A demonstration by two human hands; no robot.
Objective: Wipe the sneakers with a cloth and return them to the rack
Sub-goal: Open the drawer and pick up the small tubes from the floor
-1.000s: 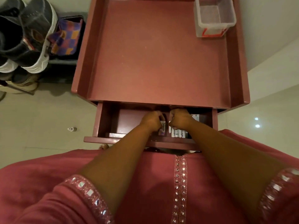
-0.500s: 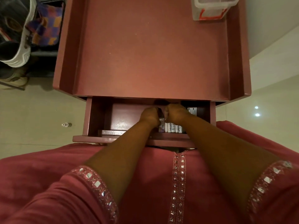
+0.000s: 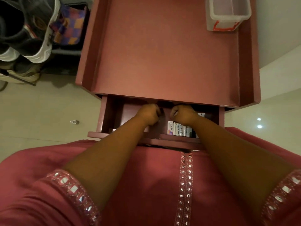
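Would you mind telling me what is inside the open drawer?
The drawer holds a row of small boxes near its front, and both hands reach in. Its back, under the tabletop, is hidden.

The person wears a dusty pink garment (image 3: 146, 185) with short sleeves, each sleeve edged by a band of small square mirror pieces (image 3: 73, 188), and a double row of the same shiny pieces (image 3: 185, 185) runs down the front.
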